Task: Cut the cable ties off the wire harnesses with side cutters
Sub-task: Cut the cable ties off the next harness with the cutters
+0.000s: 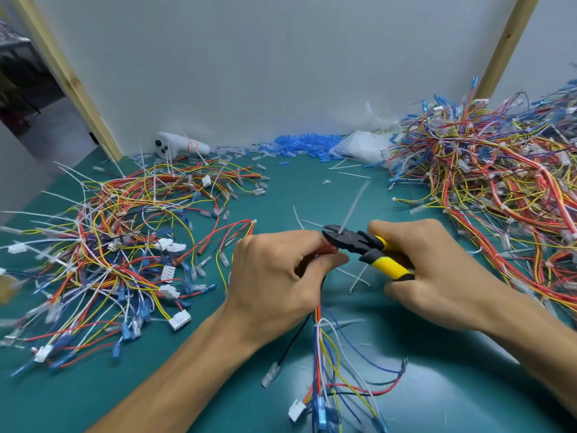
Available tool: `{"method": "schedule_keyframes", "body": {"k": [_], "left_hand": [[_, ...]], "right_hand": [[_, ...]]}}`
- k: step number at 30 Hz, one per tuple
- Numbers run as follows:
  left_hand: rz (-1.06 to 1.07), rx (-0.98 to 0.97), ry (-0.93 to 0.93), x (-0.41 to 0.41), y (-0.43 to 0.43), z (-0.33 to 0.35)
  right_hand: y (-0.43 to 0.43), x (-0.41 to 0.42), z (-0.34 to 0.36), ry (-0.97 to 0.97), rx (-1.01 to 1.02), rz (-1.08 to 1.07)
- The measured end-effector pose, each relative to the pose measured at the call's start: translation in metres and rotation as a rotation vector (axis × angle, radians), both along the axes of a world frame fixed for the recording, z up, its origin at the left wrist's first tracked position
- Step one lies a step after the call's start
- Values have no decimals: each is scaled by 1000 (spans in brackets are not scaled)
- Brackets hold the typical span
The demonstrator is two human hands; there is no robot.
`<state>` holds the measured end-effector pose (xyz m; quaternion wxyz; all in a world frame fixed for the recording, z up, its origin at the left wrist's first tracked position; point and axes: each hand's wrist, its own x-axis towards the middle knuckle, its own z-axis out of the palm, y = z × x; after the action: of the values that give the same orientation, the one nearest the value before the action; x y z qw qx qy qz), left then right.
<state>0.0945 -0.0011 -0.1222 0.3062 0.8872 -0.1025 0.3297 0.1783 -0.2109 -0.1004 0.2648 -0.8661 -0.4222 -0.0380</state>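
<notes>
A thin white plastic cable tie (354, 207) is met by the cutter jaws above mid-table.

The bundled multicoloured wire harness (321, 348) is gripped in the left hand (274, 276), and the black-headed, yellow-handled side cutters (359, 242) are clasped in the right hand (437, 276). Stiff white offcuts (359, 278) are scattered on the matte green table (312, 182). Long-tailed ties are seen throughout the tangled left heap (109, 245), so much work is judged left.

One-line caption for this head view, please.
Left hand holds a wire harness while right hand applies yellow-handled side cutters to its white cable tie.
</notes>
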Motion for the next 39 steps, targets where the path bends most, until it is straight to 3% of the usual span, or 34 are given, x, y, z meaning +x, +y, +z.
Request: {"method": "schedule_keyframes", "body": {"k": [13,16,27,34,39], "left_hand": [[56,128,-47,-3,-7,12],[22,74,-42,0,-4,10],[49,188,1,0,-2,5],[76,184,-20,0,-3,4],[34,39,-67,1,-2,1]], "right_hand": [[0,-4,1,100,70,-49],[1,-2,-2,75,80,-55],[1,-2,-5,-30,-26,-5],[3,-6,-6,14,-47,-17],[7,-11,-3,117,33,-16]]}}
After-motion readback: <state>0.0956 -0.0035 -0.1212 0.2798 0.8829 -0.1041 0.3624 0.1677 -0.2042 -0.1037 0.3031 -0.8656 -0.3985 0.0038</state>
